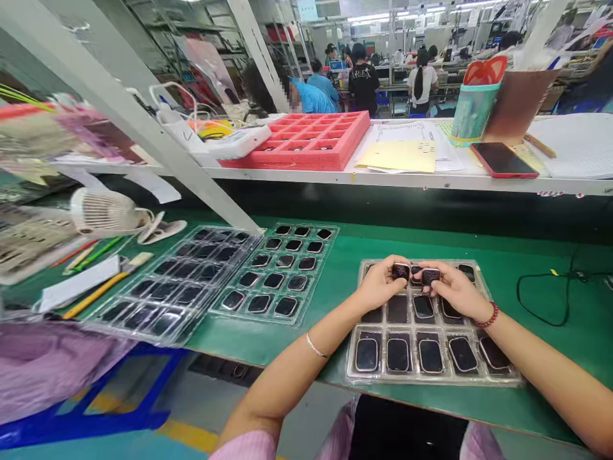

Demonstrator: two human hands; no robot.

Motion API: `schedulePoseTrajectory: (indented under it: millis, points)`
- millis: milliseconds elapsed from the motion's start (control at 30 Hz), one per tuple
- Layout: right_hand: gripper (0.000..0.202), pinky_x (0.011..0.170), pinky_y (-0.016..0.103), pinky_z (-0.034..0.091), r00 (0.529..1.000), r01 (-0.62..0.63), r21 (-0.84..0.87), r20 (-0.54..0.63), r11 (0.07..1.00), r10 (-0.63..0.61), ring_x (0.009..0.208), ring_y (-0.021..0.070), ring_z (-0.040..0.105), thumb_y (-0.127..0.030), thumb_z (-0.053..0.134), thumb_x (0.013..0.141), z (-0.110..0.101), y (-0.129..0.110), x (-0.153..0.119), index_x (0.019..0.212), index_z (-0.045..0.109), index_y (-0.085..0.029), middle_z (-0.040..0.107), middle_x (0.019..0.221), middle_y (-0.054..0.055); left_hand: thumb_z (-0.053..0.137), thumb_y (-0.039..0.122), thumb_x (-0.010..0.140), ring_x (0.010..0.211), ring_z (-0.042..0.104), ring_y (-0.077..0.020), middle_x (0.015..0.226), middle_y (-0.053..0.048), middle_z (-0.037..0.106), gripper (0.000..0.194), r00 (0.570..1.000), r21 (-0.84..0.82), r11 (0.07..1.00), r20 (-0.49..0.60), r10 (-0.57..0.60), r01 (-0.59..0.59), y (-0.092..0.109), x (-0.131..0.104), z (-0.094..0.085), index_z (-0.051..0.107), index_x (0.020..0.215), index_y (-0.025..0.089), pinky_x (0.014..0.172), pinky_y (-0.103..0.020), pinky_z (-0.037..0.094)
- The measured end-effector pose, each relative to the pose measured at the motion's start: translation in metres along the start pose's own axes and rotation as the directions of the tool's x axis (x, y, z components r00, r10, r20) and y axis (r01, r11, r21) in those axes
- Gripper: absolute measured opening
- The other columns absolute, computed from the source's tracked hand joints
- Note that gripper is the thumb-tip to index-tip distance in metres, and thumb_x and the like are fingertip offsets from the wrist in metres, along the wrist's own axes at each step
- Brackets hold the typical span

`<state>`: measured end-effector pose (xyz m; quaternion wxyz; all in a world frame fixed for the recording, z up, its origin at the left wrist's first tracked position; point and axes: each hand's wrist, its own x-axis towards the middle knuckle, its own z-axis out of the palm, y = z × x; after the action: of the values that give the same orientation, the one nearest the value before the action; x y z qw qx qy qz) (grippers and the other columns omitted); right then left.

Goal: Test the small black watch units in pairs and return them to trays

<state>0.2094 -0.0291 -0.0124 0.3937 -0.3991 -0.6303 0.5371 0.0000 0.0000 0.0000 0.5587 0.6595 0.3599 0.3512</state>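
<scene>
My left hand [377, 285] pinches a small square smartwatch case [400, 271] with a dark screen. A second, similar watch case [430, 276] sits between the fingers of my right hand [456, 291]. Both hands hover close together over the far part of a clear plastic tray [431, 378]. Dark-screened watch cases, such as one in the front row [431, 356], lie in many of its pockets. Part of the far row is hidden behind my hands.
Left of my arms lies another tray of watch cases [274, 281], beside stacked clear trays [165, 281]. A white fan [103, 211] and a yellow-handled brush [103, 292] lie farther left. The shelf holds a red foam tray [349, 144] and a phone [502, 158]. A black cable [543, 276] rests at right.
</scene>
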Motion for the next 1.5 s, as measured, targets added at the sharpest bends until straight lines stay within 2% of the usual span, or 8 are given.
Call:
schedulePoseTrajectory:
  millis: [167,333,467,667,833,1067,1367,1500]
  points:
    - [0.043,0.072,0.033,0.055,1.000,0.010,-0.013,-0.001,1.000,-0.010,0.081,0.0166,0.066,-0.013,0.049,0.081,0.001,0.001,-0.001,0.123,0.051,-0.023,0.062,0.117,0.009,0.060,0.013,0.071,0.080,0.060,-0.0141,0.095,-0.006,0.061,0.039,1.000,-0.048,0.999,0.003,0.016,-0.016,-0.002,0.002,0.000,0.051,0.109,0.016,0.072,-0.026,0.048]
    - [0.041,0.068,0.033,0.055,1.000,0.004,-0.017,-0.003,1.000,-0.004,0.078,0.0166,0.066,-0.015,0.048,0.083,0.001,0.000,-0.001,0.123,0.051,-0.022,0.063,0.114,0.010,0.057,0.013,0.073,0.071,0.058,-0.0113,0.088,-0.004,0.061,0.034,1.000,-0.111,0.994,0.019,0.004,-0.002,-0.004,0.002,0.000,0.053,0.106,0.015,0.071,-0.027,0.048]
    - [0.042,0.071,0.033,0.056,1.000,0.028,-0.004,-0.009,1.000,-0.028,0.082,0.0168,0.066,-0.014,0.051,0.079,0.003,-0.003,-0.001,0.120,0.053,-0.023,0.063,0.112,0.008,0.060,0.012,0.071,0.079,0.060,-0.0138,0.095,-0.006,0.062,0.039,1.000,-0.074,0.997,0.010,0.016,-0.015,-0.004,0.002,0.000,0.052,0.109,0.016,0.073,-0.027,0.048]
    - [0.039,0.066,0.031,0.055,1.000,0.008,-0.003,-0.002,1.000,-0.008,0.076,0.0158,0.066,-0.015,0.047,0.084,0.000,-0.002,-0.001,0.122,0.052,-0.021,0.064,0.112,0.010,0.057,0.016,0.076,0.076,0.059,-0.0133,0.094,-0.007,0.063,0.029,0.999,-0.076,0.996,0.011,0.053,-0.052,-0.006,0.003,-0.001,0.056,0.105,0.014,0.071,-0.027,0.049]
    - [0.049,0.067,0.030,0.054,1.000,0.018,0.006,-0.012,1.000,-0.018,0.082,0.0157,0.065,-0.007,0.047,0.077,-0.001,0.000,0.000,0.123,0.051,-0.024,0.061,0.118,0.008,0.051,0.008,0.073,0.084,0.061,-0.0148,0.106,-0.008,0.061,0.040,0.996,0.021,0.995,0.002,0.094,-0.094,-0.011,0.003,-0.002,0.054,0.112,0.016,0.070,-0.024,0.049]
    - [0.054,0.067,0.029,0.054,0.998,0.064,-0.015,0.005,0.998,-0.064,0.085,0.0158,0.062,-0.004,0.045,0.074,-0.001,0.001,0.000,0.123,0.053,-0.027,0.059,0.120,0.007,0.044,0.002,0.069,0.080,0.062,-0.0130,0.108,-0.007,0.061,0.048,0.991,0.103,0.986,0.014,0.130,-0.130,-0.011,0.002,-0.003,0.054,0.113,0.017,0.059,-0.019,0.045]
    - [0.042,0.065,0.031,0.055,0.999,0.024,-0.029,-0.022,0.999,-0.025,0.078,0.0157,0.063,-0.013,0.048,0.081,0.001,-0.004,-0.001,0.122,0.053,-0.022,0.062,0.115,0.010,0.056,0.018,0.078,0.082,0.062,-0.0155,0.106,-0.009,0.064,0.034,0.992,0.056,0.991,-0.013,0.125,-0.124,-0.012,0.002,-0.003,0.058,0.112,0.016,0.072,-0.026,0.050]
    - [0.050,0.068,0.033,0.056,0.998,0.026,-0.002,-0.055,1.000,-0.027,0.086,0.0181,0.063,-0.020,0.050,0.085,0.000,-0.003,0.000,0.134,0.044,-0.025,0.056,0.125,0.011,0.057,0.026,0.081,0.088,0.062,-0.0178,0.112,-0.009,0.063,0.044,0.996,0.014,0.995,-0.009,0.094,-0.094,-0.010,0.002,-0.003,0.052,0.125,0.019,0.069,-0.026,0.050]
